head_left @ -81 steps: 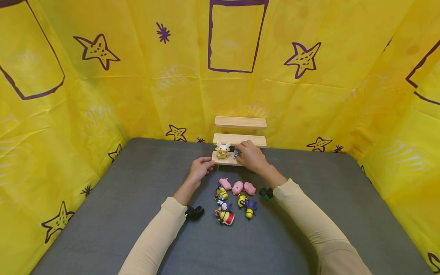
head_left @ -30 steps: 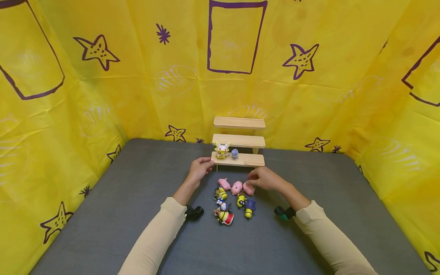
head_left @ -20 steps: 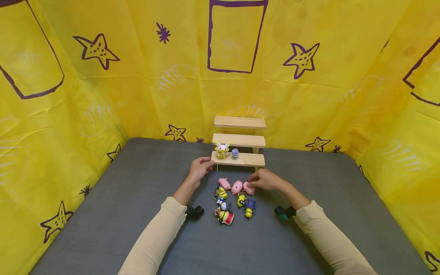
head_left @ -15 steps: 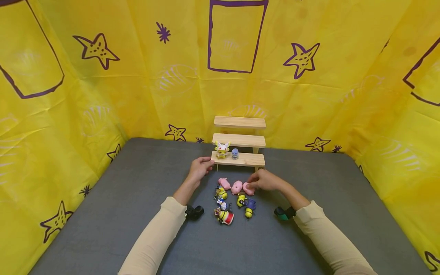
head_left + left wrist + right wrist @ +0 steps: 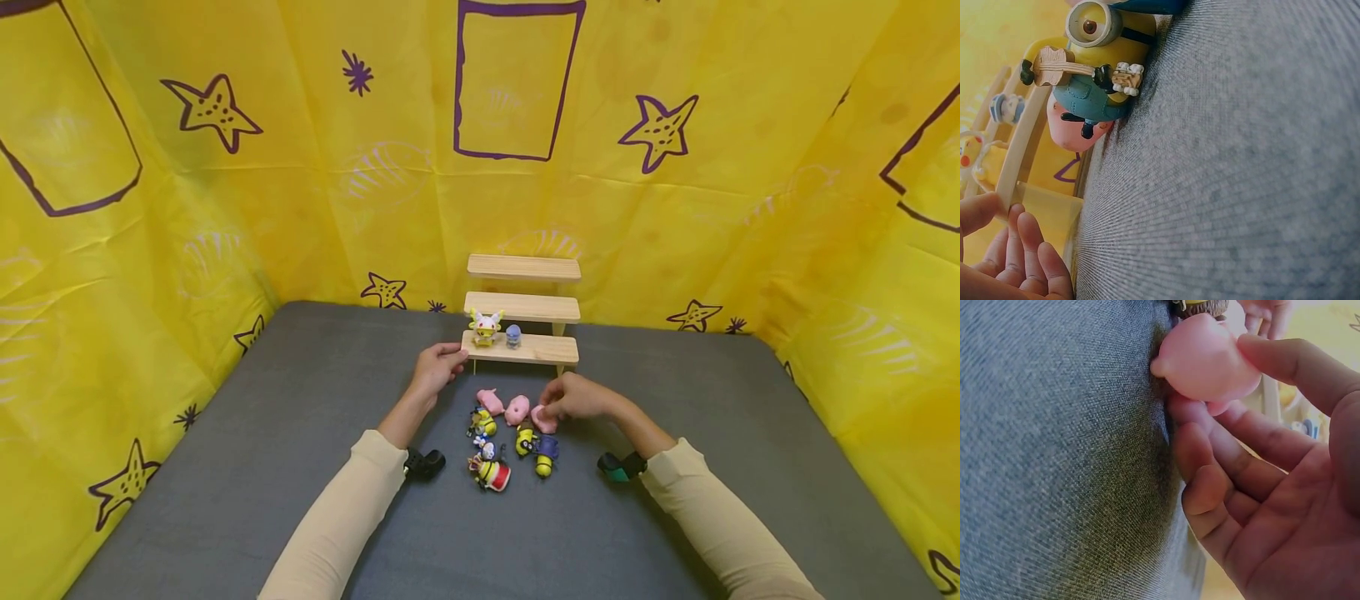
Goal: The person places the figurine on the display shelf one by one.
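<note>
My left hand pinches the left end of the lowest step of a three-tier wooden display stand, thumb above and fingers below in the left wrist view. On that step stand a yellow figure with a white eared hood and a small blue-grey figure. In front of the stand, my right hand pinches the rightmost pink pig figurine between thumb and fingers. The pig is low, at the cloth; whether it touches cannot be told. Two more pink pigs, a left one and a middle one, lie beside it.
Nearer me lie several Minion figures, including one with a ukulele, one in a red robe and one in dark blue, plus a small white-and-blue figure. A yellow patterned curtain hangs behind the grey cloth-covered table.
My right hand has let go of the blue-grey figure on the lowest step and come down to the right pink pig, which has turned and shifted slightly. My left hand stays put.
</note>
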Motion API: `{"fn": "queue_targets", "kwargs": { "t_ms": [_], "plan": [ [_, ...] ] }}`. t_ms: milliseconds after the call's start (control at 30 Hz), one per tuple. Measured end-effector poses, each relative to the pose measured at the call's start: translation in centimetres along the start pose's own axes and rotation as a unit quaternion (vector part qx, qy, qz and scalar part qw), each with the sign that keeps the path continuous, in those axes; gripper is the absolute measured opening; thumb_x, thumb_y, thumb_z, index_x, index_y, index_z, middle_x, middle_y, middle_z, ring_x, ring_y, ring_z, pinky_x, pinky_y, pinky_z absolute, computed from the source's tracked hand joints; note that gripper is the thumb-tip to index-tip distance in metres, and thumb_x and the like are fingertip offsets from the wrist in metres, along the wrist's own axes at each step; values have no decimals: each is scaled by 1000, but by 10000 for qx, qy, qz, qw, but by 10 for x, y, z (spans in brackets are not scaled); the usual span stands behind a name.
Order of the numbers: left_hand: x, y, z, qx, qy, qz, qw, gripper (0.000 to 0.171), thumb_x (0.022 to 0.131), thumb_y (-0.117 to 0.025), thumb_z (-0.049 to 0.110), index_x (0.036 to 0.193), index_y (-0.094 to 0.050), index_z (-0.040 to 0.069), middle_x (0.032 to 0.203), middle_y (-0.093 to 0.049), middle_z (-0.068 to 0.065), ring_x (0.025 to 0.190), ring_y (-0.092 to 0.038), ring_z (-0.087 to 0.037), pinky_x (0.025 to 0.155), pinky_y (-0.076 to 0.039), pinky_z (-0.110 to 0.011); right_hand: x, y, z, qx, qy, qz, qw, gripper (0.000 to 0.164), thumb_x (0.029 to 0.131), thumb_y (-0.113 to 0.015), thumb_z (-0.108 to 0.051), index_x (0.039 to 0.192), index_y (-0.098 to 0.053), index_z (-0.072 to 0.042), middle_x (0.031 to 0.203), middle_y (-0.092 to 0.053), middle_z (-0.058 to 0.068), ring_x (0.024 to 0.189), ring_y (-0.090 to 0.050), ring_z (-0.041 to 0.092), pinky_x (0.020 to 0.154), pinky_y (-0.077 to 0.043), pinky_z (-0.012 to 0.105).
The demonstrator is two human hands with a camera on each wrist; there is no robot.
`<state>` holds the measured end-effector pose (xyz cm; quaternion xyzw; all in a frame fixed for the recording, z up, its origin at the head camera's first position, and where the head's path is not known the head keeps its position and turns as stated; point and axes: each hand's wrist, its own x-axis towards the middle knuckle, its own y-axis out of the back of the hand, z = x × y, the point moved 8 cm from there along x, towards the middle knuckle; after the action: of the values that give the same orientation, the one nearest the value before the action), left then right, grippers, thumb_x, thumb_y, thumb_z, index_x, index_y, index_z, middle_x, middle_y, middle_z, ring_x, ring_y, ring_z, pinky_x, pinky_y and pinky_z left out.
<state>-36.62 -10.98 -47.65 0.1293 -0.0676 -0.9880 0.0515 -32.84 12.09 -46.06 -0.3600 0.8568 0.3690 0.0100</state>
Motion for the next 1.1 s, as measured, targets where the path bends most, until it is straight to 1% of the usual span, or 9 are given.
{"fn": "queue_targets", "kwargs": {
  "t_ms": [133,233,333,500,600,733,967,1100],
  "plan": [
    [0,-1,2,-82,-92,-9,9999,35,93,-66,19,125,-62,3,111,-70,-14,85,-63,-15,74,-48,-27,-1,3,-4,73,167,58,9998,19,87,-69,-17,95,-69,0,71,-60,-5,65,-51,10,59,-42,25],
    [0,-1,4,-114,-161,-6,9998,35,93,-66,17,125,-62,2,112,-70,-15,83,-63,-14,73,-48,-27,-1,6,-7,101,233,94,9996,22,89,-68,-18,100,-70,1,77,-63,-3,70,-53,10,63,-43,26],
    [-1,0,6,-91,-160,-7,9998,36,93,-66,18,125,-62,2,112,-70,-15,83,-63,-14,74,-48,-28,0,8,-7,49,275,138,9995,25,91,-66,-21,102,-72,0,77,-63,-2,70,-52,11,63,-42,26],
    [-1,0,6,-104,-127,-22,9999,36,93,-65,18,126,-61,3,114,-69,-15,85,-63,-15,75,-48,-28,0,11,-7,0,305,308,9991,24,92,-65,-20,101,-73,0,76,-64,-1,69,-52,11,63,-43,26],
    [-1,0,6,-89,-103,-13,9999,36,93,-65,19,126,-61,3,113,-69,-15,86,-63,-16,75,-48,-28,-1,13,-6,112,201,371,9990,22,91,-67,-19,99,-73,0,74,-66,0,67,-55,11,64,-45,28],
    [-1,0,4,-64,-83,-7,9999,36,93,-66,19,125,-62,3,112,-70,-14,87,-63,-17,74,-48,-28,-5,17,-10,231,119,410,9988,20,88,-70,-19,96,-73,-1,72,-68,1,66,-57,12,65,-47,30],
    [-1,-1,2,-66,-45,-14,10000,35,93,-65,19,125,-62,3,111,-70,-14,88,-63,-17,75,-48,-29,-9,32,-19,-188,393,816,9957,17,85,-74,-19,92,-73,-4,75,-69,1,68,-57,10,65,-45,25],
    [-1,-1,2,-79,-42,-18,10000,36,93,-66,19,125,-62,4,112,-70,-14,88,-63,-17,76,-48,-28,-11,44,-25,-276,521,1116,9920,16,84,-75,-18,93,-73,-4,76,-70,2,69,-57,10,63,-46,24]
  ]
}}
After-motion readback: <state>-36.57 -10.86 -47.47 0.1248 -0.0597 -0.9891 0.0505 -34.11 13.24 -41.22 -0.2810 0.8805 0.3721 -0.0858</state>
